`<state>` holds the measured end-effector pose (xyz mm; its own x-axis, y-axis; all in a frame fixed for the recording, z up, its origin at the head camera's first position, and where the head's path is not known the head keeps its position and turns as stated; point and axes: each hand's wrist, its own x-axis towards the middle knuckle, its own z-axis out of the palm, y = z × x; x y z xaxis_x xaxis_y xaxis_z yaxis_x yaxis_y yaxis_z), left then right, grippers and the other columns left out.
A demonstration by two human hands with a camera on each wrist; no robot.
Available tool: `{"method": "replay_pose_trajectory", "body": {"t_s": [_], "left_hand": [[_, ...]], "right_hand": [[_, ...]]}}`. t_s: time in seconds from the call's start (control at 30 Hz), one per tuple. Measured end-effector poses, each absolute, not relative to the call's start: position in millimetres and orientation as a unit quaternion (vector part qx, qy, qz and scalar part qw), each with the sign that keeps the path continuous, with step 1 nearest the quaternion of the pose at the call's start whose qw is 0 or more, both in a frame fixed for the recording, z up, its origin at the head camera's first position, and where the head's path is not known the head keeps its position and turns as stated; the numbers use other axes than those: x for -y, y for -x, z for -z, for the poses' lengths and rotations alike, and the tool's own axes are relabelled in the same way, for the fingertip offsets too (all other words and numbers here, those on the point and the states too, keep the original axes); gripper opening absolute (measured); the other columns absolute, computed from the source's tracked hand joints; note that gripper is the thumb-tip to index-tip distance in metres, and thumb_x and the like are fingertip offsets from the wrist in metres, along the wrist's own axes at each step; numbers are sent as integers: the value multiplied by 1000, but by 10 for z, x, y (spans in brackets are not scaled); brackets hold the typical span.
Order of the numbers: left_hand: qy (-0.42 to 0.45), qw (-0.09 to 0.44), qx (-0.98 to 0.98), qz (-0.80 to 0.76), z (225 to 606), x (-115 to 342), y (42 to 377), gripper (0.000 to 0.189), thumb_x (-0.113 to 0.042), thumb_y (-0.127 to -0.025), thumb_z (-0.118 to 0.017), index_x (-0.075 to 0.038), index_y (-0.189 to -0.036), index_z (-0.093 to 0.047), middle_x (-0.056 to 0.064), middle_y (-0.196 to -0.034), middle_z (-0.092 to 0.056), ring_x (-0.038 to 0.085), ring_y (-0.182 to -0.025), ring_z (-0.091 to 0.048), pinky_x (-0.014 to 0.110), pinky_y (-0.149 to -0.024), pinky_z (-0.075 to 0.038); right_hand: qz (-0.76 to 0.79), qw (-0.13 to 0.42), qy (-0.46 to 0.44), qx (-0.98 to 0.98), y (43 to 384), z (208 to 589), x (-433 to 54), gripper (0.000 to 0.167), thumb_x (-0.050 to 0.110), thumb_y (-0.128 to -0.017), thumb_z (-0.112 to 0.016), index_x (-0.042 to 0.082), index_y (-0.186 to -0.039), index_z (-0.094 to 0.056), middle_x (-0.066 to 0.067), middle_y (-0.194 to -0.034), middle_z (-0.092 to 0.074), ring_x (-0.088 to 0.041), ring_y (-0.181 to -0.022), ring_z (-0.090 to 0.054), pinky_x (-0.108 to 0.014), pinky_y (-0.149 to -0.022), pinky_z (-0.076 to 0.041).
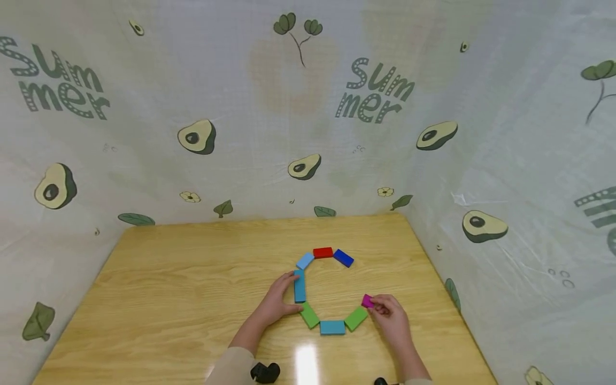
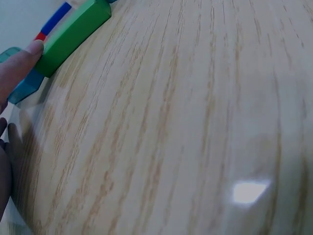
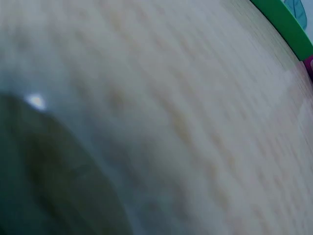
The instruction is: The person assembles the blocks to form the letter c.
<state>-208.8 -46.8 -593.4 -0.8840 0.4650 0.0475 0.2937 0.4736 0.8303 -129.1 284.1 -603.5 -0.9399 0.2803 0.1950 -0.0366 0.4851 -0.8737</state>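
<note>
Several flat blocks form an open ring on the wooden table. My left hand (image 1: 276, 302) spreads beside the ring's left side. Its thumb (image 2: 19, 66) lies straight against the near-left green block (image 1: 309, 315), and its fingertips touch the far end of the long blue block (image 1: 300, 289). On the right, my right hand (image 1: 392, 317) pinches a small magenta block (image 1: 367, 301) at the far end of the right green block (image 1: 356, 318). In the right wrist view, only a sliver of the magenta block (image 3: 309, 63) shows, and the fingers are mostly out of sight.
A blue block (image 1: 332, 328) joins the two green ones at the near side. At the far side lie a light blue block (image 1: 305, 261), a red block (image 1: 323, 253) and a dark blue block (image 1: 344, 258). A printed cloth (image 1: 240, 176) surrounds the table (image 1: 192, 278).
</note>
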Motion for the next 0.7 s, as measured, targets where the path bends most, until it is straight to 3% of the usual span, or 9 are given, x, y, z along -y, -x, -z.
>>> {"method": "replay_pose_trajectory", "body": {"t_s": [0.33,0.7], "left_hand": [[-214,93,-862,-451,5937,445,2084,81,-34,-80,-82,-12,-147,-42,13,-155,-30,39,-142,-23,58,-110,-26],[-219,92,-863,-446,5923,448,2101,82,-36,-80,-82,-12,-147,-42,12,-155,-30,38,-142,-23,57,-110,-26]], "right_hand": [[-498,147,61,852,1294,6034,-2871,23,-6,-77,-78,4,-98,-74,-5,-105,-63,-12,-80,-57,-18,-69,-50],[-487,171,36,856,1305,6065,-2855,24,-6,-75,-79,6,-95,-76,-3,-101,-65,-10,-77,-58,-17,-68,-50]]}}
